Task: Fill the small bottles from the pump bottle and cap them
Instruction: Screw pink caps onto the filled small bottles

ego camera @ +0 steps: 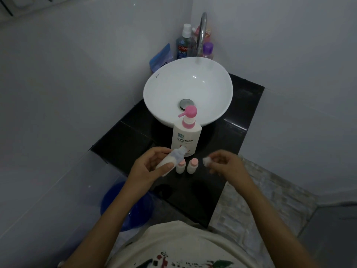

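My left hand (148, 167) grips a small translucent bottle (170, 159), tilted with its open neck toward the upper right; white liquid fills its lower part. My right hand (224, 163) pinches a small clear cap (205, 161) a short way to the right of that neck. Two small white bottles with pink caps (180, 166) (192, 165) stand upright on the black counter between my hands. Behind them stands the white pump bottle (186, 138) with a pink pump head whose spout points left.
A white round basin (154, 89) sits on the black counter (241, 120) behind the pump bottle, with a chrome tap (201, 33) and several toiletry bottles (182, 43) at the back. A blue bucket (123, 206) stands on the floor at the lower left.
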`<action>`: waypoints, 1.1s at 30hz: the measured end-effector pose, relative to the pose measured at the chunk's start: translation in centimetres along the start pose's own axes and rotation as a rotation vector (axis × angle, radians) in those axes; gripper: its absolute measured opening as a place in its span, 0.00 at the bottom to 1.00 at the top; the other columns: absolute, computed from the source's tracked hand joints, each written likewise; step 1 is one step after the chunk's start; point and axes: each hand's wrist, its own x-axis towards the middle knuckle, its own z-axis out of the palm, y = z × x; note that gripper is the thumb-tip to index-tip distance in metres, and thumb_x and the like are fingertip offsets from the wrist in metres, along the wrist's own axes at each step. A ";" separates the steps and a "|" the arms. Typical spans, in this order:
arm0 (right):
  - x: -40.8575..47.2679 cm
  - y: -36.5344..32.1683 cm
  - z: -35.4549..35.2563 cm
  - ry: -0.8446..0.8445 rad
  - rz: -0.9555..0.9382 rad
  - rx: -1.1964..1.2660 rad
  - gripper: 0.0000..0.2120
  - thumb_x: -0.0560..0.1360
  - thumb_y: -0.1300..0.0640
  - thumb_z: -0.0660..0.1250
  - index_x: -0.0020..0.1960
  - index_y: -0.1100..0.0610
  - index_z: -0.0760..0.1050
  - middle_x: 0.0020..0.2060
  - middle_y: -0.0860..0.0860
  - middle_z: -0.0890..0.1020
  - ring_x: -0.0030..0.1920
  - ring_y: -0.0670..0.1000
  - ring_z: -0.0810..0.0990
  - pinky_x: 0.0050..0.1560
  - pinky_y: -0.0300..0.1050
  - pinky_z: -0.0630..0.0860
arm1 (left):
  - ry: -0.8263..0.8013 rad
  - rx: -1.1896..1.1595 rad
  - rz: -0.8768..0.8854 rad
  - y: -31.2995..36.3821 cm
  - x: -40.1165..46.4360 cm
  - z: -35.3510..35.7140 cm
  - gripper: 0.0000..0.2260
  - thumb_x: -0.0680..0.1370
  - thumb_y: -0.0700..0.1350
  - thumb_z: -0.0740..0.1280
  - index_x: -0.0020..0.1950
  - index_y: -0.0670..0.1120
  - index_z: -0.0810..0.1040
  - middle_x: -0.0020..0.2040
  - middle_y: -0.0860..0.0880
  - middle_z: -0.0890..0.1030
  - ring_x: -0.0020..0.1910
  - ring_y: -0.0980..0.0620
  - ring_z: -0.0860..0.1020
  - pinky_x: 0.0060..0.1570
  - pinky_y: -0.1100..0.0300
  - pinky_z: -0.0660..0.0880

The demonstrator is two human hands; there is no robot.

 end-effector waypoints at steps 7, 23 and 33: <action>-3.3 -5.2 -1.0 -0.176 -0.223 0.221 0.08 0.72 0.65 0.68 0.51 0.60 0.79 0.41 0.58 0.84 0.36 0.49 0.82 0.33 0.38 0.76 | -0.068 -0.005 0.062 0.8 0.1 1.2 0.15 0.70 0.43 0.70 0.56 0.43 0.79 0.53 0.50 0.82 0.51 0.60 0.80 0.47 0.68 0.76; -3.1 -5.8 -2.9 -0.263 -0.294 -0.042 0.07 0.72 0.57 0.69 0.50 0.56 0.80 0.38 0.53 0.85 0.36 0.50 0.83 0.35 0.39 0.76 | -0.104 0.026 0.067 1.6 0.5 2.1 0.12 0.73 0.39 0.69 0.56 0.43 0.80 0.54 0.49 0.82 0.52 0.59 0.79 0.48 0.68 0.76; -3.0 -6.0 -1.2 -0.078 -0.150 -0.152 0.35 0.72 0.34 0.52 0.32 0.64 0.76 0.28 0.60 0.81 0.25 0.50 0.76 0.30 0.36 0.73 | -0.099 0.012 0.070 1.8 0.7 2.1 0.12 0.72 0.39 0.70 0.54 0.49 0.80 0.55 0.52 0.81 0.56 0.59 0.79 0.52 0.67 0.76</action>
